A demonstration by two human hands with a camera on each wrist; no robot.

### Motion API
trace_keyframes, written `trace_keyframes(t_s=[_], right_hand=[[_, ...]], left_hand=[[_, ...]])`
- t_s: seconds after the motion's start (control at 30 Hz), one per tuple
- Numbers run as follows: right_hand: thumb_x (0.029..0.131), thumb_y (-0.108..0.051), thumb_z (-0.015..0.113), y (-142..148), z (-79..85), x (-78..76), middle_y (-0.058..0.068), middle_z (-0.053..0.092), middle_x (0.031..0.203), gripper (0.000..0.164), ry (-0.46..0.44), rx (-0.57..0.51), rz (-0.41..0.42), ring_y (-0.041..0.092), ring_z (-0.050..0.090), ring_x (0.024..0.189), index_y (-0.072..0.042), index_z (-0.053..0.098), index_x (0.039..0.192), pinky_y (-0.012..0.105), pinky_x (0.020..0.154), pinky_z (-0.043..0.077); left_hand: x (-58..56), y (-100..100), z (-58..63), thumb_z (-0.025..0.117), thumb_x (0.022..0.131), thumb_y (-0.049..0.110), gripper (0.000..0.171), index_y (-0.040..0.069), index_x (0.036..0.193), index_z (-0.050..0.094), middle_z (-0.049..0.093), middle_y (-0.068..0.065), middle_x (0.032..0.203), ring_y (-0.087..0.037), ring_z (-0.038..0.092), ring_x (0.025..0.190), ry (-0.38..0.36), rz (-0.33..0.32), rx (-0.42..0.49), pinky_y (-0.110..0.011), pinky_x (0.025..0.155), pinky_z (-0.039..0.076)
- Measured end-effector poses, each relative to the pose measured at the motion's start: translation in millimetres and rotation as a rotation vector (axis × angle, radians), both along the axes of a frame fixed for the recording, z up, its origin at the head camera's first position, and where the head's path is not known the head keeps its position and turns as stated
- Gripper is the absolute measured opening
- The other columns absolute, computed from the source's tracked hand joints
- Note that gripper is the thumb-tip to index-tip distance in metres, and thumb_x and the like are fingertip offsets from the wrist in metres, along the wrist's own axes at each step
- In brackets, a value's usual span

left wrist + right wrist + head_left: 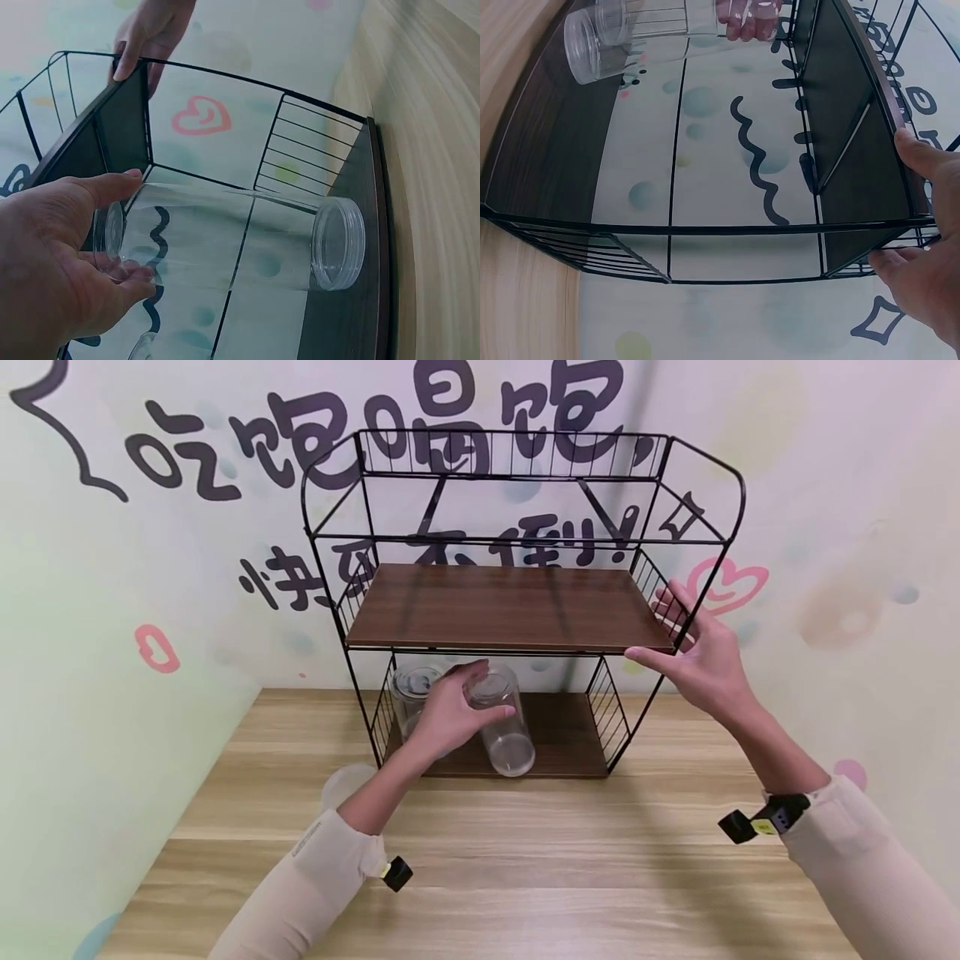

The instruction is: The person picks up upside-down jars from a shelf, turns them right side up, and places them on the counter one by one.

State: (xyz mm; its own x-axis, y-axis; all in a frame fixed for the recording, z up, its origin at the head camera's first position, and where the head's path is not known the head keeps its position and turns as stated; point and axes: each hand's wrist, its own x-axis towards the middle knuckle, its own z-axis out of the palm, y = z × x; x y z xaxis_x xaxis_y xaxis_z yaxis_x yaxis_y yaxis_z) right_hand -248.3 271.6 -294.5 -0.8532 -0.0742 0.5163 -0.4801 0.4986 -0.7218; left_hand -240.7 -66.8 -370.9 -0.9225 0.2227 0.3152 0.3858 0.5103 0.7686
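Past the pale, stripy table (525, 860), one of two tall, round, see-through jars (512, 747) is gripped by the left hand (448, 718), low inside a thin black wire rack (480, 650) with two flat brown boards (510, 606). The second jar (409, 693) is seen just beside it, and the rack's side is clasped by the right hand (705, 664), well apart. Two pink hearts (157, 649) are shown on the wall (840, 485) behind.

One black wire rack (705, 589) — two brown boards (502, 606), two clear jars (513, 753) inside it.
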Motion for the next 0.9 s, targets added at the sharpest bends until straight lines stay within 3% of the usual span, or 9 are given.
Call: trace_keyframes(t_s=[0.13,0.27,0.33,0.5,0.63,0.73,0.9], right_hand=[[0.080,-0.001,0.092,0.2,-1.3,0.3,0.021,0.056,0.152,0.100,0.004,0.016,-0.008,0.017,0.059,0.133,-0.007,0.038,0.164,0.012,0.109,0.047],[0.082,-0.004,0.091,-0.4,-1.1,4.2,0.020,0.056,0.153,0.099,0.004,0.041,-0.016,0.021,0.058,0.135,-0.008,0.036,0.165,0.011,0.109,0.046],[0.083,-0.004,0.090,0.2,-1.3,6.2,0.019,0.054,0.156,0.100,-0.005,0.043,-0.010,0.025,0.056,0.139,-0.009,0.034,0.166,0.012,0.109,0.046],[0.085,-0.001,0.088,4.4,-3.9,14.0,0.021,0.049,0.160,0.102,-0.012,0.046,0.009,0.029,0.051,0.145,-0.014,0.031,0.167,0.013,0.107,0.047],[0.082,0.005,0.088,8.3,-8.1,22.9,0.021,0.052,0.157,0.098,0.016,0.089,0.018,0.027,0.056,0.139,-0.011,0.038,0.164,0.009,0.102,0.049],[0.081,0.004,0.089,12.5,-12.4,30.8,0.021,0.051,0.157,0.097,0.025,0.162,0.021,0.034,0.057,0.137,-0.010,0.041,0.163,0.004,0.098,0.047],[0.077,0.002,0.093,23.3,-24.5,46.6,0.025,0.050,0.158,0.107,0.085,0.277,0.023,0.047,0.056,0.135,-0.010,0.034,0.166,0.002,0.100,0.043]], left_hand=[[9.4,-3.7,0.6,0.094,0.081,0.028,0.080,0.000,0.147,0.059,0.069,-0.016,0.139,-0.026,0.066,0.124,0.001,0.012,0.043,-0.044,0.111,0.053],[17.9,-6.7,0.6,0.094,0.080,0.029,0.079,0.003,0.147,0.060,0.070,-0.014,0.135,-0.023,0.062,0.100,-0.005,0.030,0.048,-0.042,0.100,0.055],[22.2,-8.4,0.7,0.094,0.081,0.030,0.079,0.004,0.147,0.060,0.069,-0.013,0.134,-0.022,0.059,0.097,-0.018,0.035,0.054,-0.041,0.097,0.055],[32.3,-11.1,0.0,0.094,0.081,0.030,0.079,0.006,0.148,0.059,0.068,-0.011,0.136,-0.024,0.066,0.112,-0.054,0.036,0.109,-0.041,0.104,0.057],[39.4,-12.3,-2.1,0.094,0.080,0.027,0.078,0.007,0.148,0.059,0.068,-0.010,0.138,-0.025,0.066,0.127,-0.102,0.028,0.199,-0.036,0.109,0.056],[43.5,-13.8,-5.3,0.094,0.081,0.025,0.077,0.010,0.147,0.060,0.068,-0.008,0.138,-0.024,0.067,0.127,-0.140,0.032,0.260,-0.033,0.106,0.057],[49.6,-16.7,-11.7,0.093,0.082,0.021,0.075,0.010,0.148,0.060,0.069,-0.009,0.140,-0.023,0.067,0.127,-0.176,0.027,0.358,-0.033,0.103,0.059]])
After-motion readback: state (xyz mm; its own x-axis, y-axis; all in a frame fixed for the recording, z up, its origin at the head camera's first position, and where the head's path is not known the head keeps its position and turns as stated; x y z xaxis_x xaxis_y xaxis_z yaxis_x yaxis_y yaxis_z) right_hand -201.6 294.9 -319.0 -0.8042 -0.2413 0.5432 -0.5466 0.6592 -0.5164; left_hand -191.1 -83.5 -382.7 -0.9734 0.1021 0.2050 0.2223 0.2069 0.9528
